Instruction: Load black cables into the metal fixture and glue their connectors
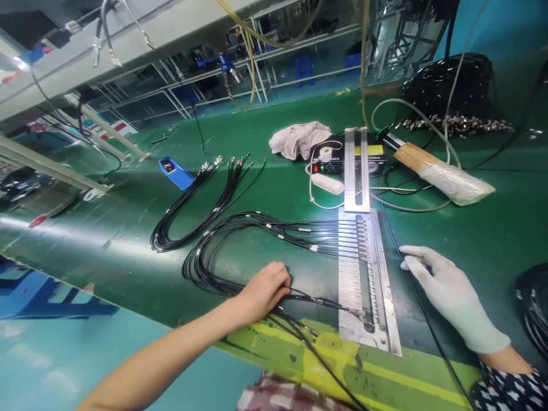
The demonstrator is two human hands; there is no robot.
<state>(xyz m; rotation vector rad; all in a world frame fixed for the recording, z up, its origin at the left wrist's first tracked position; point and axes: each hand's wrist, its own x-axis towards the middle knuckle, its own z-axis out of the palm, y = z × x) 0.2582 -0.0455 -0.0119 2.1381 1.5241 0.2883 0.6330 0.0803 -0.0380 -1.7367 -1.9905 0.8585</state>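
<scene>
My bare left hand [265, 290] is closed around black cables [319, 299] near the front of the green bench. Their thin ends run right to the lower part of a slotted metal fixture [350, 291]. Higher on that fixture, several cable ends with metal tips [363, 240] lie side by side across the slots. On the right, my right hand [447, 294], in a white glove, pinches a single black cable [428, 321] between thumb and forefinger. Loose cables also pass below my left hand, toward the front edge.
Behind the fixture stand a black control box [329, 168] with lights, a crumpled cloth [299, 140] and a plastic-wrapped wooden handle [445, 174]. Another cable bundle [165, 228] and a blue device [176, 173] lie left. Coiled cables [533, 308] sit far right.
</scene>
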